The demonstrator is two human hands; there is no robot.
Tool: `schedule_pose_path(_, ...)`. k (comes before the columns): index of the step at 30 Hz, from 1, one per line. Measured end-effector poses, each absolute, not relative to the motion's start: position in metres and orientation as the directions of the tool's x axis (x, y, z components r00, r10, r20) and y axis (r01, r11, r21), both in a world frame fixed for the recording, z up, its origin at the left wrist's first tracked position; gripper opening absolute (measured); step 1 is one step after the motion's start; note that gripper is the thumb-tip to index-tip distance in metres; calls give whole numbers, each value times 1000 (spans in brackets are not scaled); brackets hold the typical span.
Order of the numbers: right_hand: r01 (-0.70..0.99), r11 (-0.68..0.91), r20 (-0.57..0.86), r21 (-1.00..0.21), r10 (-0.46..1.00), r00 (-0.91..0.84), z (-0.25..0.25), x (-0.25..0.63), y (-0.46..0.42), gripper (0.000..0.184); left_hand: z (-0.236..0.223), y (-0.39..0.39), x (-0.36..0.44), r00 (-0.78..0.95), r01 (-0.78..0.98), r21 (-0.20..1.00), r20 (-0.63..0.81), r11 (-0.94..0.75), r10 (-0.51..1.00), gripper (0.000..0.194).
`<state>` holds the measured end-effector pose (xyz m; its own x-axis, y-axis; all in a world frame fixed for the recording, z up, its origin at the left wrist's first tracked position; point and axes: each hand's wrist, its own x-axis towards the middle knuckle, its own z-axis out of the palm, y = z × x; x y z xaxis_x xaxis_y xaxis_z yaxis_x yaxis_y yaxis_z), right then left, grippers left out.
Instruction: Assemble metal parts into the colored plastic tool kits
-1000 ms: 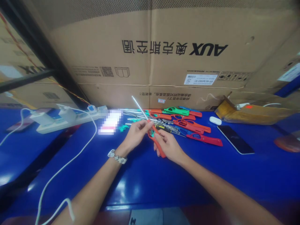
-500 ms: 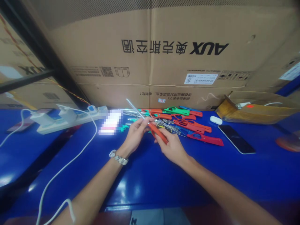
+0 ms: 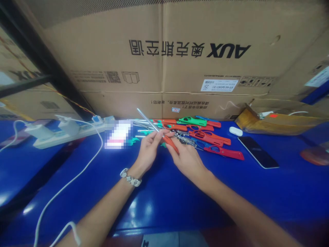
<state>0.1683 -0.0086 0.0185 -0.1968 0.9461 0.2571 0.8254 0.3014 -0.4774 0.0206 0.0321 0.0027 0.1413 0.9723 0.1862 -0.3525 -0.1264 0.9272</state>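
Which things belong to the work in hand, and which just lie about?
Work, seemingly:
orange utility lighter, held in left hand and right hand
green lighter handle
red lighter handle

Probably just lying about:
dark phone
white earbud case
power strip

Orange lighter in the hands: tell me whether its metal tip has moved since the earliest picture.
Yes. The orange lighter has shifted: its metal tip now sits farther left of the small label on the cardboard.

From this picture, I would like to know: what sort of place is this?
Probably a workbench, perhaps in a small workshop, though I cannot be sure. A blue tabletop bears a heap of what look like long-nosed lighters and a power strip, with a large cardboard sheet behind.
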Motion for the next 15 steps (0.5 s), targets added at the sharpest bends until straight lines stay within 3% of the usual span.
schedule_pose_path(9, 772, 327, 336, -545, 929, -156, 15, 162, -14, 38, 19, 21, 32, 44, -505, 854, 168, -123, 985, 30)
schedule_pose_path(15, 610, 358, 324, -707, 931, -171, 16, 159, -15, 24, 28, 15, 38, -14, -578, 811, 102, -91, 995, 32)
